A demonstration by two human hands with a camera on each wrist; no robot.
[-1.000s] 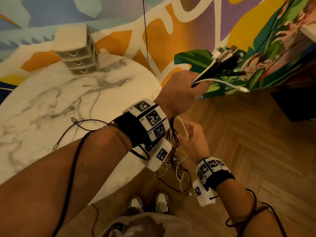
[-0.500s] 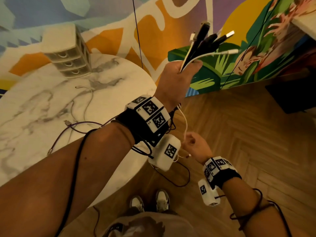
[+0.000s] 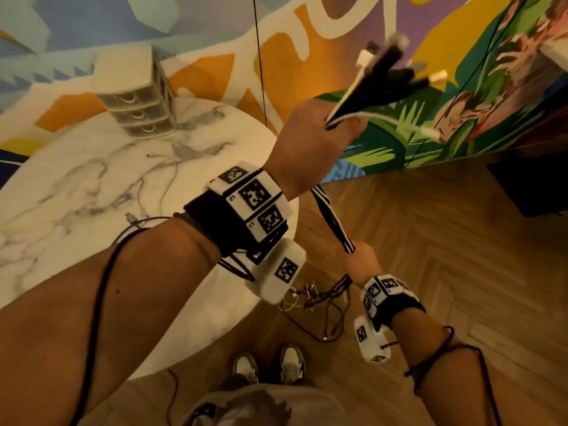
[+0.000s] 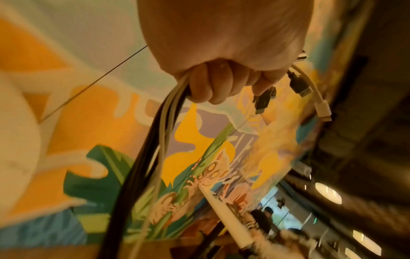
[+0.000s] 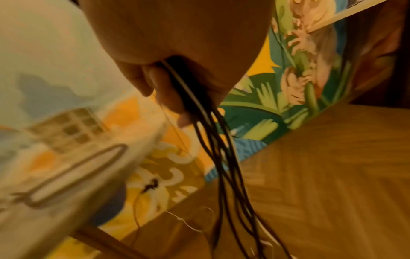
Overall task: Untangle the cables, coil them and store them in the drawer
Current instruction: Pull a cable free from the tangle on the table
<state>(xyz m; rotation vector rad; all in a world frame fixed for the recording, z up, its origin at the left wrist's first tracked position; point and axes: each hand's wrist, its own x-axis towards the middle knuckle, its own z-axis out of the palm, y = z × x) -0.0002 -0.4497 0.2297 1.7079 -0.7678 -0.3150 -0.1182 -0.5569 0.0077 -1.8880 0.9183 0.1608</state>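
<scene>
White-veined marble forms the round tabletop (image 3: 76, 186), at whose far edge a small drawer unit (image 3: 135, 96) is placed with its three drawers closed. Two loose cables (image 3: 166, 179) are seen lying on the tabletop near its right edge. Beyond that edge, the bundle of cables (image 3: 332, 222) is gripped near its plug ends by the left hand (image 3: 307, 142), raised high. Lower down, the same bundle is enclosed by the right hand (image 3: 361, 262), and is drawn taut between the two fists. The free ends (a knotted cluster) are trailed on the wooden floor (image 3: 461, 256). Untangling is judged to be in hand; coiling is not begun. Next, the right hand should be run downward to comb out the remaining knots.
</scene>
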